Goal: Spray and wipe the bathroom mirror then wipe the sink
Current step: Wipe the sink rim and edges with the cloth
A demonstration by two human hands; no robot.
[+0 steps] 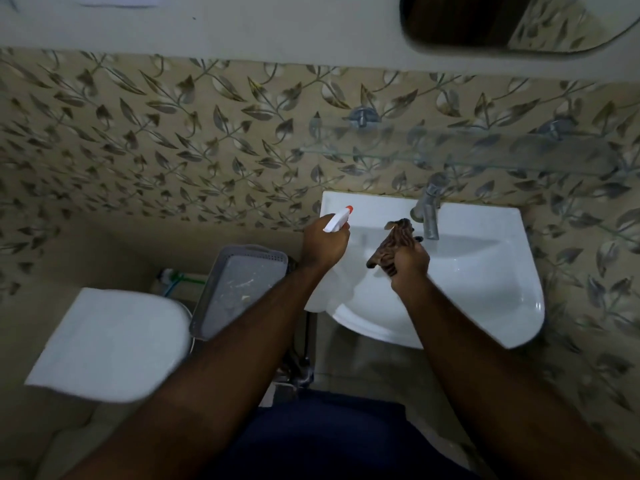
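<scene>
The sink (485, 278) looks like glossy white ceramic, smooth, with soft sheen along its rim. The tap (428, 216) is dull grey metal. The spray bottle (337, 221) has a white plastic head with an orange tip. The cloth (391, 242) is brown patterned fabric, crumpled and matt. The shelf (450, 147) is clear glass on metal mounts. The basket (239, 292) is grey perforated plastic. The wall tiles (156, 150) carry a leaf pattern with a faint sheen. The mirror (502, 22) is smooth and reflective

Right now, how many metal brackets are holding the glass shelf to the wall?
2 show. One bracket is at the shelf's left end, above the sink; the other bracket is near the right end. The glass shelf is blurred, so more may be hidden.
</scene>
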